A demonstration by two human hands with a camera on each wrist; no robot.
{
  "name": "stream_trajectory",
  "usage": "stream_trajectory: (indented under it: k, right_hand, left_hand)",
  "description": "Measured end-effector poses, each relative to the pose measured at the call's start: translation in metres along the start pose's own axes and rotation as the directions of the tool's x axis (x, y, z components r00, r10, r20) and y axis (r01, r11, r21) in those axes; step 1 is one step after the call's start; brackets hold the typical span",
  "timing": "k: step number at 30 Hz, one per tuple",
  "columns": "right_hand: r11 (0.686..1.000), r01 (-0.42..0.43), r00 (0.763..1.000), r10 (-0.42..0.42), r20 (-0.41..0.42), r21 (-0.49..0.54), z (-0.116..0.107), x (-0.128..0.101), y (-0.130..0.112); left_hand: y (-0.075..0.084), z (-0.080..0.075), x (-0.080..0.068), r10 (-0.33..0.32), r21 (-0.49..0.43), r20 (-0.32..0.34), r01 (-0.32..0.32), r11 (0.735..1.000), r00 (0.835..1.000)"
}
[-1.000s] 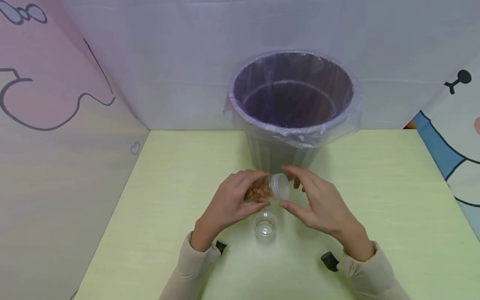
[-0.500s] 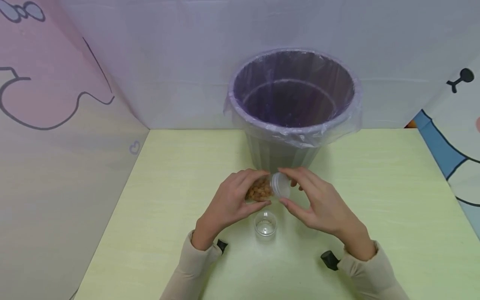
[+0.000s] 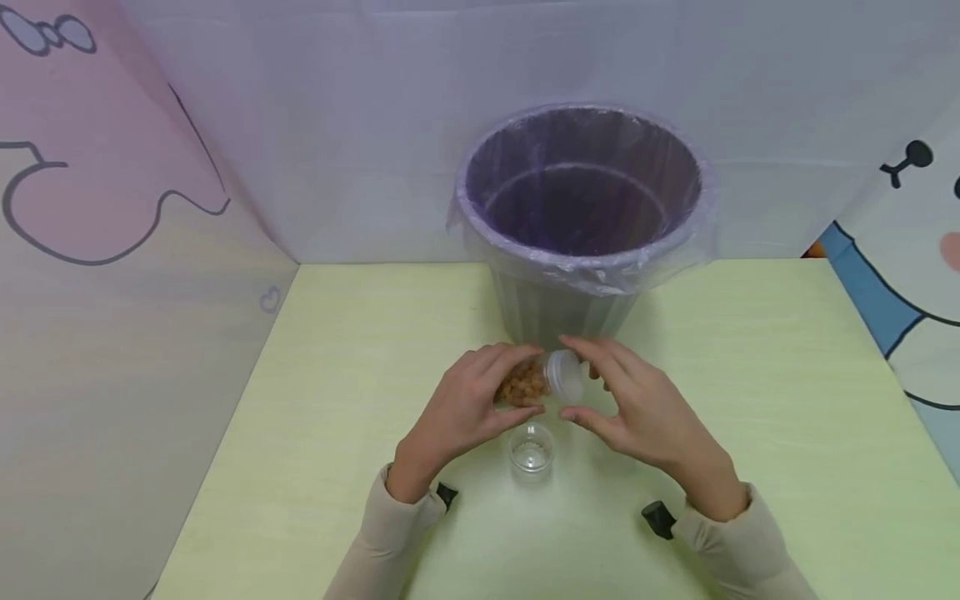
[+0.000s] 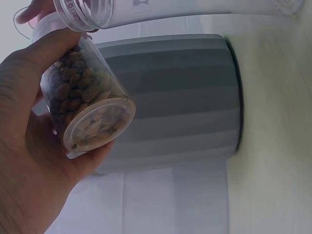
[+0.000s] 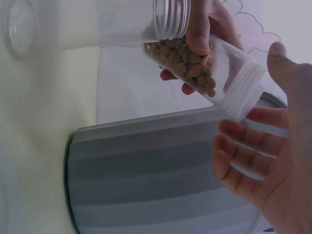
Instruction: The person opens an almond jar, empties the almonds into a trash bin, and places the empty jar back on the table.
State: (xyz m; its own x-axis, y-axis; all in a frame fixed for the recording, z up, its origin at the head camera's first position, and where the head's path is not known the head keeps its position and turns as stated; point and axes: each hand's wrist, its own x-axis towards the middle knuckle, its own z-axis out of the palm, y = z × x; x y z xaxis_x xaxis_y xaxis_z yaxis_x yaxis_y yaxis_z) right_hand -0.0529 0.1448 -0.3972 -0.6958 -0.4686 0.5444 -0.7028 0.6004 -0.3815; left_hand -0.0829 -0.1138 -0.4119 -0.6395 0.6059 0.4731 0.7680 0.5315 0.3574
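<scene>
Pale lilac sheeting (image 3: 337,125) backs a light yellow-green bench (image 3: 360,333), with cartoon-printed panels on either side, the left one (image 3: 90,192) pink and white, the right one (image 3: 900,292) blue and white.

Both forearms reach in from the near side in beige sleeves. The left hand (image 3: 465,408) has its grip clamped round a clear plastic jar of brown almonds (image 3: 523,383), thumb on the near side and fingers on the far side. This jar is held tilted above the bench, between the hands, its frosted white lid (image 3: 567,377) toward the right. The right hand (image 3: 637,408) curves round the lid with its grip apart, thumb nearest the person and fingers beyond; whether a fingertip touches the lid cannot be told.

Just on the near side of the held jar, a clear open-mouthed jar (image 3: 531,454) with a threaded neck stands upright on the bench. Directly behind the hands, a grey ribbed bin (image 3: 570,308) with a translucent purple liner (image 3: 480,217) folded over its rim blocks the way forward.

Bench surface stretches well out to both sides of the hands; its back edge meets the sheeting, its side edges the panels.
</scene>
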Motion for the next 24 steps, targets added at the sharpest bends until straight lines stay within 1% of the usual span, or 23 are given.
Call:
stream_trajectory:
  k: [5, 12, 24]
  right_hand:
    - [1.0, 0.012, 1.0, -0.011, -0.002, 0.014, 0.0006, -0.001, 0.0012]
    - [0.994, 0.105, 0.994, -0.104, -0.033, 0.015, -0.001, 0.0032, 0.0009]
    - [0.989, 0.142, 0.99, -0.141, -0.029, 0.046, -0.0007, 0.0052, 0.0022]
  left_hand:
    - [0.0002, 0.0, -0.0006, 0.005, 0.005, 0.008, -0.005, 1.0, 1.0]
    - [-0.0009, -0.0009, -0.0012, 0.002, -0.005, 0.002, -0.002, 1.0, 1.0]
    - [-0.0035, -0.0004, -0.0012, -0.011, -0.012, 0.013, 0.011, 1.0, 1.0]
